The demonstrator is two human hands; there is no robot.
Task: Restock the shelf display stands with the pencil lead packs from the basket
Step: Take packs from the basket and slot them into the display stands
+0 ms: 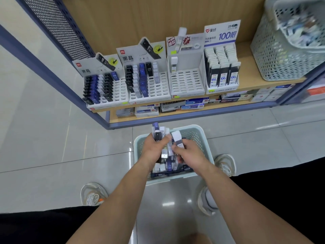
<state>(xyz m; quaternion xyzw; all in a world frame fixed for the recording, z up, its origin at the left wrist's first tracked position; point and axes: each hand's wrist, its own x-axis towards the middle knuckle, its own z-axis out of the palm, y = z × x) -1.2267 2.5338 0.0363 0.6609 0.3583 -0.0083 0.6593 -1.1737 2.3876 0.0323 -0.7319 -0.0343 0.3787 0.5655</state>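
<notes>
A pale green basket point(200, 136) stands on the floor between my feet, with several pencil lead packs point(167, 166) lying in it. My left hand point(154, 147) grips a bunch of black, blue and white packs point(159, 132) upright above the basket. My right hand point(188, 152) pinches one white and grey pack point(178, 140) right beside that bunch. On the wooden shelf stand several display stands: two part-filled ones point(105, 87) point(146, 81) at the left, a nearly empty white one point(186, 80) with a single pack, and a full one point(222, 71) at the right.
A second, larger mesh basket point(281, 55) full of stock sits on the shelf at the right. Boxed goods point(175, 106) lie on the lower shelf. The blue shelf frame point(44, 67) runs along the left. My shoes point(93, 194) point(225, 164) flank the floor basket on grey tiles.
</notes>
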